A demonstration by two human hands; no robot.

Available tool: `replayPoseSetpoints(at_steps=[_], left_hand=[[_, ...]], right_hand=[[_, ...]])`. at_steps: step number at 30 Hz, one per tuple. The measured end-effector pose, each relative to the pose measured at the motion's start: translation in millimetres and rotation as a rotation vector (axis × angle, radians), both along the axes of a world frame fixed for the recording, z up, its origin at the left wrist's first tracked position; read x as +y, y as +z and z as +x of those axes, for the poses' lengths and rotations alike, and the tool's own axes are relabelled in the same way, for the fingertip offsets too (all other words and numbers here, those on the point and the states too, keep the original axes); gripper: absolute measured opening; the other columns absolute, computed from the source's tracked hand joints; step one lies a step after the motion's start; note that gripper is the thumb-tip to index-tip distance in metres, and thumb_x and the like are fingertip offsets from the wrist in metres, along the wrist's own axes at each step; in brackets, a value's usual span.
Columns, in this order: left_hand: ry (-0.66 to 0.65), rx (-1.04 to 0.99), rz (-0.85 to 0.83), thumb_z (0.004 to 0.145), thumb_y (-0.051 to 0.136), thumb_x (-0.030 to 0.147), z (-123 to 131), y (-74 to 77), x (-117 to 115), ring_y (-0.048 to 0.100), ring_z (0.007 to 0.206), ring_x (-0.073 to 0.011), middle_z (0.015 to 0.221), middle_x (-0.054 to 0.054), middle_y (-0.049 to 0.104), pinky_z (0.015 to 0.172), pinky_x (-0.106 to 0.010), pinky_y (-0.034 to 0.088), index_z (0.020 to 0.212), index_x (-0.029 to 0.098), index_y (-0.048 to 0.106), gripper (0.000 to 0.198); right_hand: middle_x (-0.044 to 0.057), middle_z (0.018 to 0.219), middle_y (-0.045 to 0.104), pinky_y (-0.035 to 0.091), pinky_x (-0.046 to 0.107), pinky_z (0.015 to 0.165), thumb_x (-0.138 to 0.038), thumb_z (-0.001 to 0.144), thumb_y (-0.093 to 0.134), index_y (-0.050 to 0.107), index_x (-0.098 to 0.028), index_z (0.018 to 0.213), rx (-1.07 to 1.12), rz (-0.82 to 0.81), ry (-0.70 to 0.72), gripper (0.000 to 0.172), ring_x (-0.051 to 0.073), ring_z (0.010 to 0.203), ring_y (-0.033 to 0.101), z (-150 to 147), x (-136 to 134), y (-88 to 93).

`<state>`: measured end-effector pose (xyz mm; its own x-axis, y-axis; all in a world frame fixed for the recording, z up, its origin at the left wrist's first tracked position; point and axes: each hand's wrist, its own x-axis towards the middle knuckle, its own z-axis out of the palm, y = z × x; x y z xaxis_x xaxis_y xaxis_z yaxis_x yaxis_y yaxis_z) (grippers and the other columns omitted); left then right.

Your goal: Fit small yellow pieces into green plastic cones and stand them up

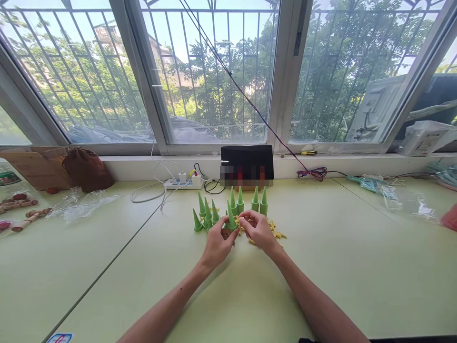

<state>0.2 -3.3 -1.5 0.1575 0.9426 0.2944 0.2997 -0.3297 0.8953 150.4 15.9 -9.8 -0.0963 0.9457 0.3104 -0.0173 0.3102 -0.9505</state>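
Observation:
Between the fingers of my left hand (218, 243) is a green cone-topped piece (231, 218), its point upward. My right hand (260, 232) is pinched close against the right side of that piece, at a small yellow piece (240, 222) mostly hidden by the fingertips. Small yellow pieces (277, 233) lie loose on the table to the right of and behind my right hand. More green cone-topped pieces (207, 214) stand upright to the left of my left hand. Beyond my hands are two green pairs, one in the middle (240, 200) and one at right (263, 202).
A dark screen (247, 162) leans at the back beside a white power strip (185, 182) with cables. Clear plastic bags (82, 205), a brown pouch (88, 169) and wooden pieces (32, 219) lie at left. Coiled wires (312, 174) and a teal bundle (378, 185) are at back right.

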Motion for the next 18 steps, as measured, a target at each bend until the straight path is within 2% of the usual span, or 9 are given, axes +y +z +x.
replayPoseSetpoints(at_steps=[10,18], left_hand=[[-0.014,-0.035,-0.033,0.079,0.065,0.043,-0.5,0.5,-1.1,0.048,0.037,-0.0101,0.049,0.006,0.055,0.040,-0.021,0.037,0.096,0.017,0.053,0.034],[-0.003,-0.046,-0.021,0.079,0.065,0.041,0.9,2.7,-3.0,0.048,0.036,-0.0096,0.048,0.006,0.055,0.038,-0.019,0.035,0.092,0.017,0.054,0.029]], right_hand=[[-0.004,0.056,0.051,0.032,0.021,0.037,-0.045,0.082,0.061,0.062,-0.019,0.086,-0.033,0.017,0.030,0.026,0.009,0.041,0.042,4.7,2.9,-0.8],[-0.002,0.062,0.055,0.037,0.021,0.042,-0.040,0.082,0.062,0.062,-0.019,0.087,-0.048,0.047,0.050,0.022,0.009,0.046,0.048,7.4,1.5,2.6]])
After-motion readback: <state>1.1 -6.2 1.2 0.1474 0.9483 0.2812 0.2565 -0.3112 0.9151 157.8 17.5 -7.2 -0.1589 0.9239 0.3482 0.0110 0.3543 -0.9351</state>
